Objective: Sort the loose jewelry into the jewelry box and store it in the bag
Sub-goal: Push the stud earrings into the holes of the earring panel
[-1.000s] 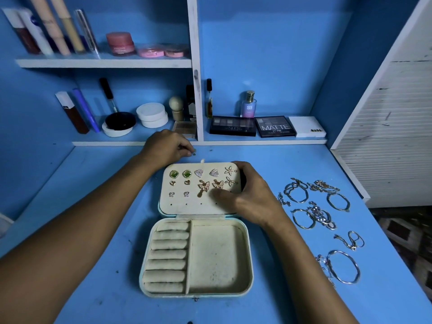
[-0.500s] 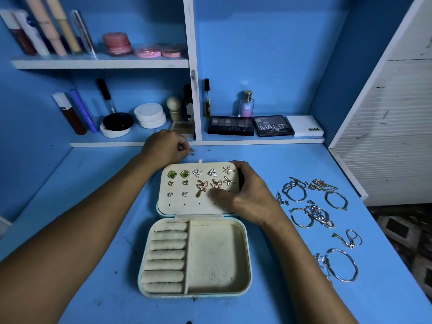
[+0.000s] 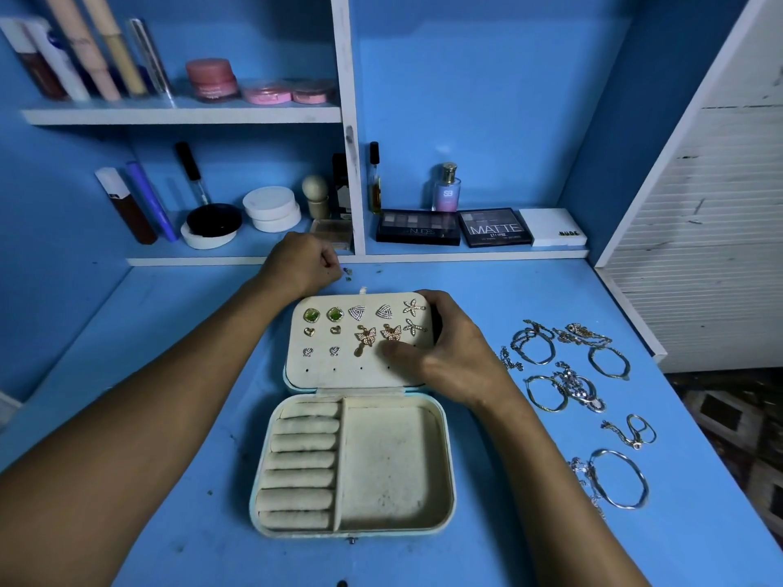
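Observation:
A cream jewelry box lies open on the blue desk, with ring rolls on the left and a bare tray on the right. Its lid lies flat behind it and carries several pairs of earrings. My right hand grips the lid's right edge, with the thumb pressed just below a butterfly earring. My left hand rests behind the lid with its fingers curled. Two tiny pieces lie on the desk just beside its knuckles. Whether it holds anything is hidden. Loose bracelets and chains lie to the right.
A low shelf along the back of the desk holds eyeshadow palettes, a perfume bottle, jars and tubes. A higher shelf carries more cosmetics. A white slatted panel bounds the desk on the right. No bag is in view.
My left hand has drawn back slightly from the tiny pieces, which now lie bare beside its knuckles. The right hand keeps its grip on the lid.

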A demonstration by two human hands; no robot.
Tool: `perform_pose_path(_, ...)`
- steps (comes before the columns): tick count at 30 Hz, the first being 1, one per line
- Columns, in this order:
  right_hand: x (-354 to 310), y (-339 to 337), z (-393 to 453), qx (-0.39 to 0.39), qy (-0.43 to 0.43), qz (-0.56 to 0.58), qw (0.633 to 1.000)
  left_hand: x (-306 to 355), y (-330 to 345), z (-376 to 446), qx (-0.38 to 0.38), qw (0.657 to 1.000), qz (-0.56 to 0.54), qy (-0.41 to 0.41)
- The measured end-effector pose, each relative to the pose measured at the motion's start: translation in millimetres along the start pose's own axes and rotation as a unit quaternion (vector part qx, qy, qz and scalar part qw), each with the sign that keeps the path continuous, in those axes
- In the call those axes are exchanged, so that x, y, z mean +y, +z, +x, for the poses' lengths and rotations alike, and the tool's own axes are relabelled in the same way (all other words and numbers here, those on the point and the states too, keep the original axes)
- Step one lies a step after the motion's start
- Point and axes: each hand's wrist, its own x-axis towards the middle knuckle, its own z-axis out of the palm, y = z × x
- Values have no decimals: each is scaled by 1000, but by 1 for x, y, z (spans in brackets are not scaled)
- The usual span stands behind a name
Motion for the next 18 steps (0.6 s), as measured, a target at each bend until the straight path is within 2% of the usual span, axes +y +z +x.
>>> perform_pose_path(7, 1, 0, 1, -5, -5, 6, 1000, -7, -5, -3, 10, 999, -35, -19)
perform_pose_path(18, -5, 3, -5, -4, -20, -9, 1000, -4, -35, -15, 77, 995, -53, -17)
